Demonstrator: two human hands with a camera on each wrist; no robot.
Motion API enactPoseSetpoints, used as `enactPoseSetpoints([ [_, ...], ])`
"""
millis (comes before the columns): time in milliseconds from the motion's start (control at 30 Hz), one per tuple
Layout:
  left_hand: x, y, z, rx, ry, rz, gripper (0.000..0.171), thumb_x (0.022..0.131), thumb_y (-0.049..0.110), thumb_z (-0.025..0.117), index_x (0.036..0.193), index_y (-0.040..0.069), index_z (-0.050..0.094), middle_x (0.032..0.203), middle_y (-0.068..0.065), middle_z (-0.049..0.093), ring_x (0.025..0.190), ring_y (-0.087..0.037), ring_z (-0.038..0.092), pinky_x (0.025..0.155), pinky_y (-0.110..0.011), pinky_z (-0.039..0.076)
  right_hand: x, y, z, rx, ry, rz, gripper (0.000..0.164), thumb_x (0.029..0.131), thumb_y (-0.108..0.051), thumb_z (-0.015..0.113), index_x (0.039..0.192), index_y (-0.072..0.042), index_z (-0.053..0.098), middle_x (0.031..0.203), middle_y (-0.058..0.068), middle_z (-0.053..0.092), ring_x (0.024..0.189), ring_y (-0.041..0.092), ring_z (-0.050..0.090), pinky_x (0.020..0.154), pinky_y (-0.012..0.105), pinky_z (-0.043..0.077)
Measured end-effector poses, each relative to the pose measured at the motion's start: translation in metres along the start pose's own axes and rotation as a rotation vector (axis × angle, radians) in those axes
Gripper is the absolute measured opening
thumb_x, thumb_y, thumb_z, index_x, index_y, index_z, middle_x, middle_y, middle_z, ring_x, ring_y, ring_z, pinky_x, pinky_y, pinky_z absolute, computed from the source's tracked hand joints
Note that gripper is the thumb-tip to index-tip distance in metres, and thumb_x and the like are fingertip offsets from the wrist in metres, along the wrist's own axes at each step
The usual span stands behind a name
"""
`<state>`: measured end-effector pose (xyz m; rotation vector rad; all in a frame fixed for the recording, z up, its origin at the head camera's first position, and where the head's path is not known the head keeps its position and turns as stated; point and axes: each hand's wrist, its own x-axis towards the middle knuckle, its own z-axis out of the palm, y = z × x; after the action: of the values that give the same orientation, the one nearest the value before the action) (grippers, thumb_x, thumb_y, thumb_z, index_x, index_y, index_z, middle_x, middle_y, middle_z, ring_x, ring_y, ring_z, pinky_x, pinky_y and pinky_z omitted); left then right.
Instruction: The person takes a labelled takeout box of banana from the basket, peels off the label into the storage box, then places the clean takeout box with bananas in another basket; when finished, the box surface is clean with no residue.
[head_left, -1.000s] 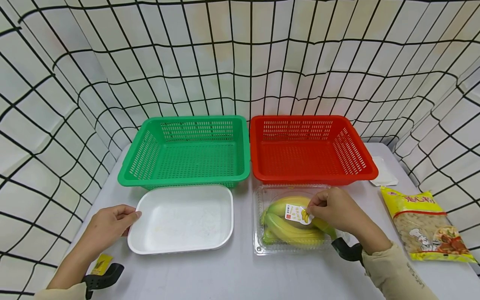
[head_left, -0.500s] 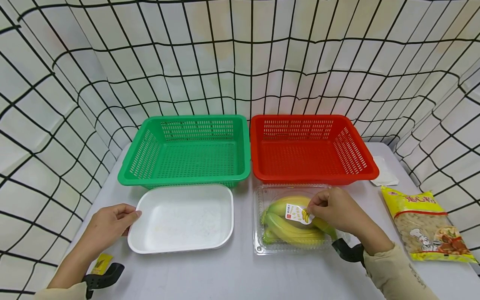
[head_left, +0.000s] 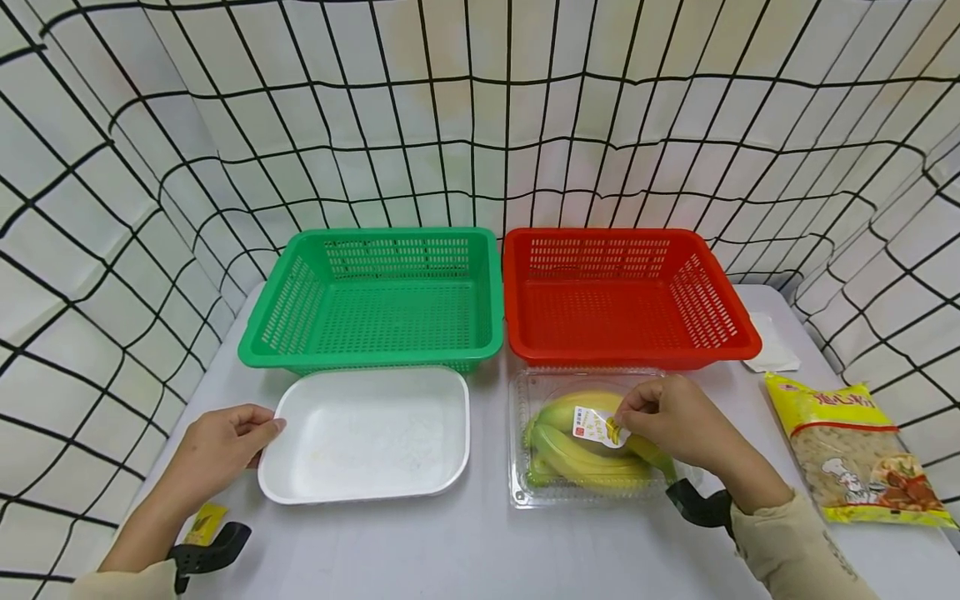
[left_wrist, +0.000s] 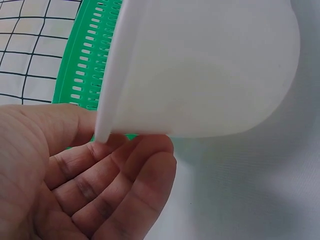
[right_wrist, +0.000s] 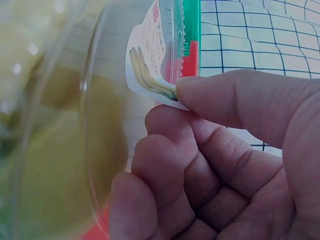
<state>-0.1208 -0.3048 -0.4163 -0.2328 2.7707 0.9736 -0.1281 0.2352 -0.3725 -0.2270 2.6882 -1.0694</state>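
Observation:
A white shallow tray (head_left: 363, 437) lies in the left half of the head view. At its left end my left hand (head_left: 225, 446) pinches the rim, thumb on top and fingers curled underneath; the left wrist view shows the tray's outer wall (left_wrist: 210, 75) beside the fingers. To the right is a clear plastic clamshell box (head_left: 522, 492) with green-yellow bananas (head_left: 577, 462) inside. My right hand (head_left: 675, 421) pinches the corner of a white sticker (head_left: 592, 425) with a banana picture over the lid. In the right wrist view the sticker (right_wrist: 150, 60) runs between thumb and forefinger.
Behind the tray stands a green basket (head_left: 375, 358), and a red basket (head_left: 637, 354) is behind the box. A yellow bag of food (head_left: 855, 450) lies far right, near a white packet (head_left: 772, 346). A small yellow packet (head_left: 204, 525) lies under the left wrist. Black netting (head_left: 510, 150) surrounds the table.

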Motion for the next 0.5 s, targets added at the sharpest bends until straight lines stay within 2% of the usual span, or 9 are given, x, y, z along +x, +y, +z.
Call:
enactPoseSetpoints([
  [500, -0.0002, 0.0018, 0.0028, 0.017, 0.02, 0.011, 0.039, 0.105, 0.028, 0.063, 0.119, -0.008, 0.068, 0.095, -0.013, 0.075, 0.074, -0.018, 0.065, 0.061, -0.028, 0.054, -0.0019, -0.0002, 0.0002, 0.025, 0.0, 0.009, 0.006, 0.095, -0.015, 0.077, 0.091, -0.011, 0.079, 0.08, 0.001, 0.069, 0.079, 0.02, 0.054, 0.06, 0.025, 0.047],
])
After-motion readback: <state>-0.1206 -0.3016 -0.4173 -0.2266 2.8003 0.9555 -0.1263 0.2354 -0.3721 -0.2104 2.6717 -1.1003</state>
